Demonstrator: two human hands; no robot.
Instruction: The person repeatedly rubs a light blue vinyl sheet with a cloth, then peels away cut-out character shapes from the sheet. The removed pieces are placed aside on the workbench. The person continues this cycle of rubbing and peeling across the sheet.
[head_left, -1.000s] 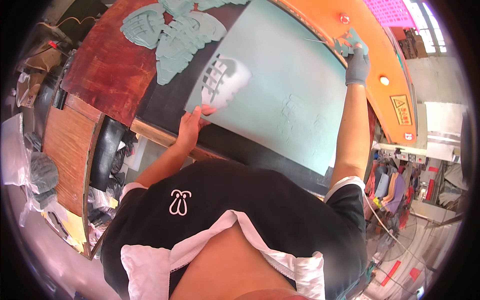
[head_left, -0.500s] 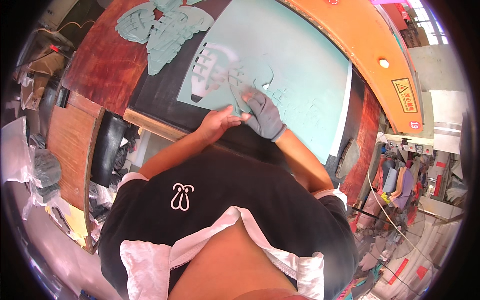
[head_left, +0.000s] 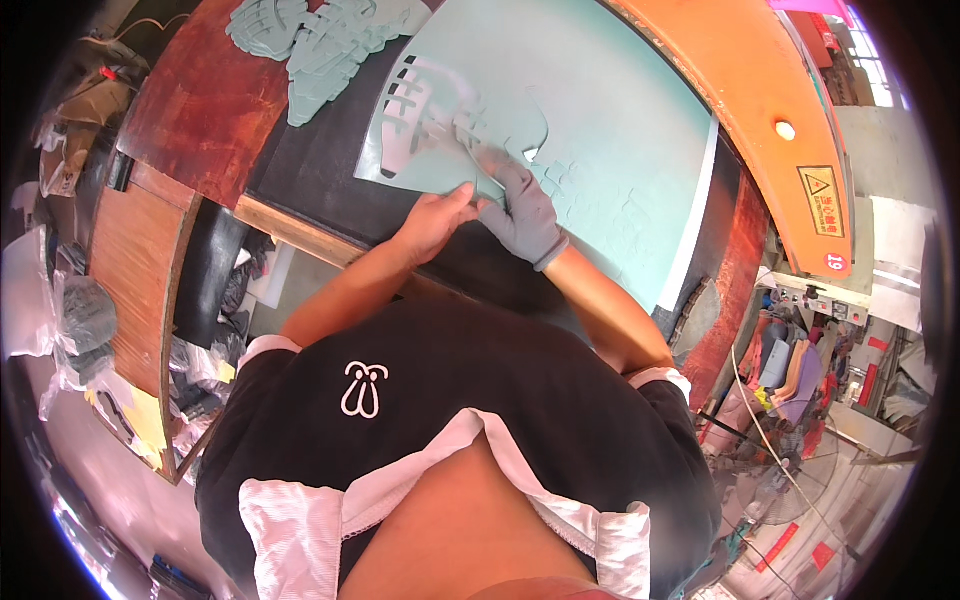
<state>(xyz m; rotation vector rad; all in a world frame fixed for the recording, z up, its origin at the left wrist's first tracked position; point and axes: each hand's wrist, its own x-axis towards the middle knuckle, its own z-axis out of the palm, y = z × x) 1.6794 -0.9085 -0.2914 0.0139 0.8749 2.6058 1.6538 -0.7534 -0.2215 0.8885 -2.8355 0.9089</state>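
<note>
A large pale green sheet (head_left: 620, 130) lies on a black board, with cut lines across it. Near its left edge a slotted cut-out shape (head_left: 402, 120) shows whitish and dark underneath. At the front edge, my bare left hand (head_left: 436, 224) has its thumb and fingers pinched on a pale green cut piece (head_left: 484, 186). My right hand (head_left: 524, 215), in a grey glove, is curled round the right side of that same piece. Part of the piece is hidden by the fingers, and its far end is blurred against the sheet.
Cut pale green pieces (head_left: 325, 70) lie piled at the far left, over the black board and a reddish-brown tabletop (head_left: 205, 110). An orange machine beam (head_left: 740, 90) crosses the far right side. A grey slab-like piece (head_left: 697, 312) rests at the board's right edge.
The view has shifted slightly. Both hands stay together at the sheet's front edge, with the right hand turned a little and drawn slightly nearer to me.
</note>
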